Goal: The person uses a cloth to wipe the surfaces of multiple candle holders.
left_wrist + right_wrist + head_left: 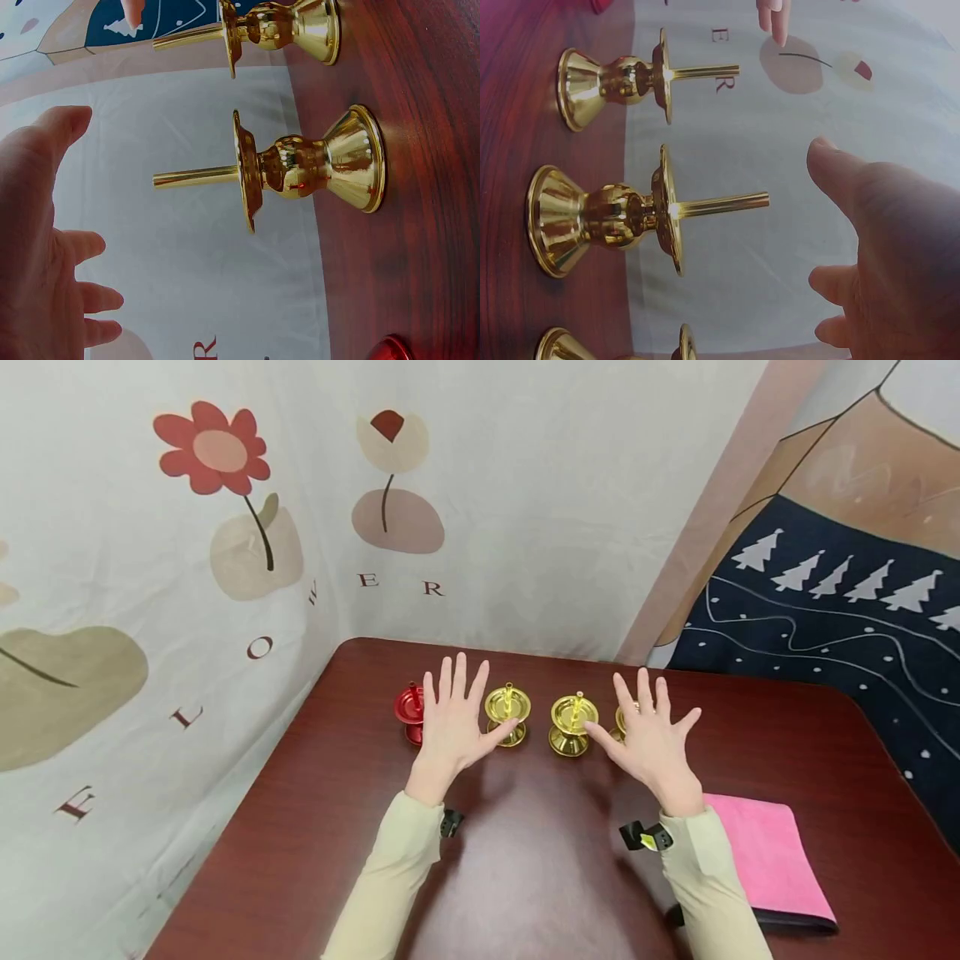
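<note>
My left hand hovers with spread fingers above the table, between a red candle holder and the leftmost gold candle holder. It holds nothing and partly covers the red one. A middle gold candle holder stands upright by the thumb of my right hand, whose fingers are also spread and hold nothing. Behind that hand a third gold candle holder is mostly hidden. Each holder has a round base, a dish and a thin upright tube, plain on the gold holder in the right wrist view.
A folded pink cloth with a dark underside lies on the reddish-brown table, beside my right forearm. Printed cloth hangings rise behind the table's back edge. A small dark object partly shows under my right sleeve.
</note>
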`<move>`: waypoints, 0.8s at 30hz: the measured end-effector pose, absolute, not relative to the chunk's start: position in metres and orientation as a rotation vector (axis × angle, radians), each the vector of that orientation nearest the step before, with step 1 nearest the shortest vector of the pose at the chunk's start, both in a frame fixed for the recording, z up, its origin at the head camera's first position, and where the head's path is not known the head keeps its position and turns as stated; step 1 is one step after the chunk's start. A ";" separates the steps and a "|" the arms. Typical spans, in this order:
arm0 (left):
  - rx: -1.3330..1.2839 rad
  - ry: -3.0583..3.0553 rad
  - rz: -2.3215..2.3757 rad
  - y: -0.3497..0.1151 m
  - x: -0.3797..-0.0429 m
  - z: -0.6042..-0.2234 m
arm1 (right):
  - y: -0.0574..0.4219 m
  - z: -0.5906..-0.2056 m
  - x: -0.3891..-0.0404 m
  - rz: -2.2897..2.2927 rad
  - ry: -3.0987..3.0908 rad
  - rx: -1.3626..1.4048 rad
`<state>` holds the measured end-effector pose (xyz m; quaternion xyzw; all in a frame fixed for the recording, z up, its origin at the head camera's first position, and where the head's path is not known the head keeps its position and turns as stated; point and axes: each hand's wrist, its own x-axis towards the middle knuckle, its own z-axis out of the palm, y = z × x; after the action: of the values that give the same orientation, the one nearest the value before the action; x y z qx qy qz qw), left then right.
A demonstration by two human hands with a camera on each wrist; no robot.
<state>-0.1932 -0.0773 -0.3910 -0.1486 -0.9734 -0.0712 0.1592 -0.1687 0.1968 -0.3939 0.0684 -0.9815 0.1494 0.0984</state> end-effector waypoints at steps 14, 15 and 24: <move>-0.440 -2.806 -0.227 -0.073 -0.194 -0.394 | 0.202 -0.391 -0.166 0.429 -2.896 0.197; -0.447 -2.798 -0.238 -0.072 -0.194 -0.394 | 0.202 -0.391 -0.166 0.429 -2.896 0.196; -0.438 -2.797 -0.204 -0.073 -0.196 -0.393 | 0.204 -0.391 -0.168 0.437 -2.887 0.195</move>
<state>-0.1960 -0.0734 -0.3927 -0.1524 -0.9741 -0.0711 0.1509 -0.1678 0.2038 -0.3910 0.0663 -0.9808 0.1484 0.1076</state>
